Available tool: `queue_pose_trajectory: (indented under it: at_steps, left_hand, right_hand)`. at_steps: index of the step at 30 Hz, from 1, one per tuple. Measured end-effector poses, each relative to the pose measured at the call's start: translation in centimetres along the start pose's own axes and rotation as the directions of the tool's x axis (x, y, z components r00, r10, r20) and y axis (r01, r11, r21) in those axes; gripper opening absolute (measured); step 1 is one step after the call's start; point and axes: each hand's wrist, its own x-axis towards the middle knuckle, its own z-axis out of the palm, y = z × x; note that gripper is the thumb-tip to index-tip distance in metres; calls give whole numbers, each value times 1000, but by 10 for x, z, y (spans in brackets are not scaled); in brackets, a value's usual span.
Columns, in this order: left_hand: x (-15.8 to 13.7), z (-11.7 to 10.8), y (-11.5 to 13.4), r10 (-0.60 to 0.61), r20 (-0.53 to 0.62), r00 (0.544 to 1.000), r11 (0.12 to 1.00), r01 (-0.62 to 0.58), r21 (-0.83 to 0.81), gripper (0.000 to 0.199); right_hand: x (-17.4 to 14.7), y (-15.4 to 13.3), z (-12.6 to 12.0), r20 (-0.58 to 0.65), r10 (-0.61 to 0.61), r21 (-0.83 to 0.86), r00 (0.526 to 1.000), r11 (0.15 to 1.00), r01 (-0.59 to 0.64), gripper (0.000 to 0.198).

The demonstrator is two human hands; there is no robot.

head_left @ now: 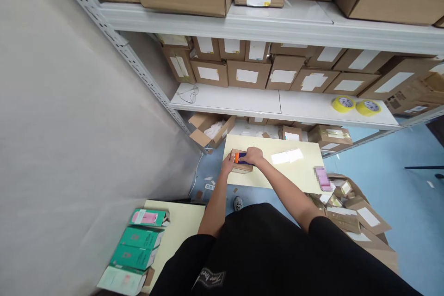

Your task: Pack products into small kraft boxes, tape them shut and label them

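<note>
A small cardboard box (242,169) stands near the left end of the pale yellow table (267,176). My left hand (228,163) grips the box at its left side, fingers closed against it. On top of the box my right hand (253,155) is closed around a blue and orange tape dispenser (237,157), which lies across the box top. The hand hides part of the dispenser. To the right of my right hand, a white paper sheet (287,156) lies flat on the table. A pink, blurred-out item (322,178) sits at the table's right edge.
Ahead, a metal rack (229,95) holds many labelled cardboard boxes and two yellow tape rolls (355,105). An open carton (212,130) stands behind the table's left end. Packed boxes (357,217) fill a large container at right. Green boxes (135,243) lie on another table at lower left.
</note>
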Motion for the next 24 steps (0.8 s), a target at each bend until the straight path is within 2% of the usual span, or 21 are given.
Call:
queue_pose_trajectory:
  at_steps: [3,5,8,12,16,19,21,24]
  left_hand:
    - [-11,14,2,2,-30,1000,999,-1,35,52]
    - [-17,32,6,-3,-24,1000,998,5,67,52]
    - [-24,64,20,7,-4,1000,994,-7,108,52]
    - [-28,95,37,26,13,1000,987,-28,156,52]
    - [-27,103,38,18,-5,1000,990,-17,139,51]
    - [-27,104,33,34,10,999,996,-35,84,51]
    - [-28,103,30,41,13,999,997,-42,70,51]
    - [-29,99,27,45,4,999,997,-45,57,49]
  right_hand:
    - [-1,-2,3,5,-3,-15,1000,1000,3,74]
    - [-5,11,4,16,14,-33,1000,999,-13,75]
    - [-17,49,6,25,49,-39,998,998,-48,76]
    - [-40,123,7,3,140,-2,990,990,-140,78]
    - [-67,205,9,9,250,21,968,968,-250,80]
    - [-82,249,15,17,281,52,959,958,-282,75]
    - [-85,261,22,19,277,63,961,959,-278,73]
    - [-78,254,34,-1,296,46,955,954,-296,71]
